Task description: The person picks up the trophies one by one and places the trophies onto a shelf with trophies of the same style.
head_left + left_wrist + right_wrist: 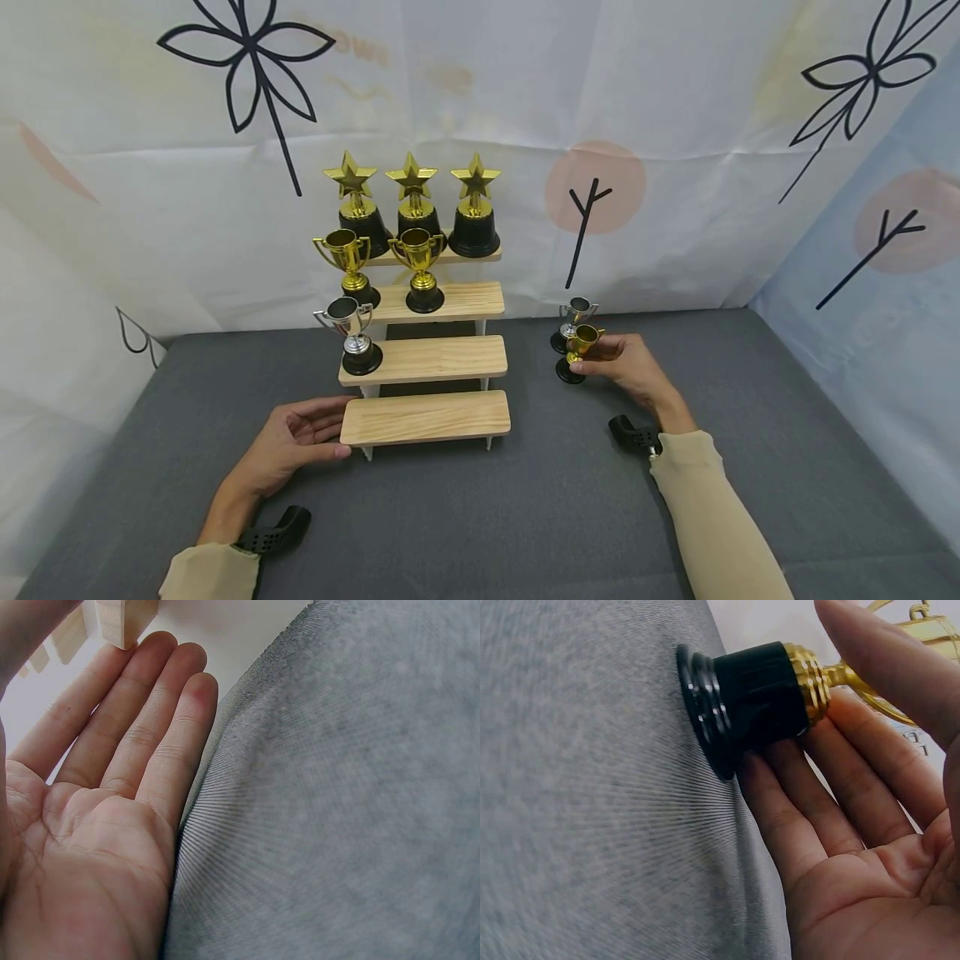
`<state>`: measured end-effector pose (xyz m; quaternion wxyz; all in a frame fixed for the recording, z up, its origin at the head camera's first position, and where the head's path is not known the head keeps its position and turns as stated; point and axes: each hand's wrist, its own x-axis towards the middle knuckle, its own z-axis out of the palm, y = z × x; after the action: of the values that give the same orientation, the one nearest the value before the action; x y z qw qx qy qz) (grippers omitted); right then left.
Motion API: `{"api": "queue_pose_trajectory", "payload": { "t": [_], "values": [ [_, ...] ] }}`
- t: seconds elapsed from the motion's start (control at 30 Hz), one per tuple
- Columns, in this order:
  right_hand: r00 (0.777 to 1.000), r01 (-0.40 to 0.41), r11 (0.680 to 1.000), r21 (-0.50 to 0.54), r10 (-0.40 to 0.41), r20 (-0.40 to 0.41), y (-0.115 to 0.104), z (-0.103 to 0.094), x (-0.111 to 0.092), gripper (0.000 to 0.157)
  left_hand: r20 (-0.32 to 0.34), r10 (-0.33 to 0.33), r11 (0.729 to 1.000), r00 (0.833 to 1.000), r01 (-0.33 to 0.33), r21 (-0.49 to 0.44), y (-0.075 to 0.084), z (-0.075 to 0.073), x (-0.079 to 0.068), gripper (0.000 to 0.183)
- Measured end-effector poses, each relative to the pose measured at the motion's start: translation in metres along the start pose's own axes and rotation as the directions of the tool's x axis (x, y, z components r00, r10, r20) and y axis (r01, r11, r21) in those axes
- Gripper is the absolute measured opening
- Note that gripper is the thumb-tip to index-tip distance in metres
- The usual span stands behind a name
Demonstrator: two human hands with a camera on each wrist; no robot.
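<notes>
My left hand point(288, 442) is at the left end of the lowest step of a wooden display stand point(427, 418). Its fingers point(142, 720) extend nearly straight, tips beside the step. To the right of the stand, my right hand point(626, 367) holds a small gold trophy cup point(585, 337) with a black base point(757, 694), thumb on one side and fingers on the other. The base is down at the grey cloth. A silver trophy cup point(577, 310) stands just behind, partly covered by the gold one.
Three gold star trophies point(474, 208) line the top step. Two gold cups point(418, 254) stand on the step below, and a silver cup point(352, 325) at the left of the third step. Grey cloth point(480, 533) covers the table; a printed white curtain point(480, 100) hangs behind.
</notes>
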<state>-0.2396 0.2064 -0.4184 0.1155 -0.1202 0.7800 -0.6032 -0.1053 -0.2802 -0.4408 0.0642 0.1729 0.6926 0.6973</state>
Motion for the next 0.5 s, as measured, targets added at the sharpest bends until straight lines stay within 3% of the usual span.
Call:
{"api": "queue_pose_trajectory", "payload": {
  "t": [0.5],
  "values": [
    [1.0, 0.01, 0.999, -0.05, -0.009, 0.024, 0.0031, 0.0036, 0.0017, 0.047, 0.007, 0.018, 1.0, 1.0, -0.018, -0.01, -0.0026, -0.0008, -0.0002, 0.066]
  ]
}}
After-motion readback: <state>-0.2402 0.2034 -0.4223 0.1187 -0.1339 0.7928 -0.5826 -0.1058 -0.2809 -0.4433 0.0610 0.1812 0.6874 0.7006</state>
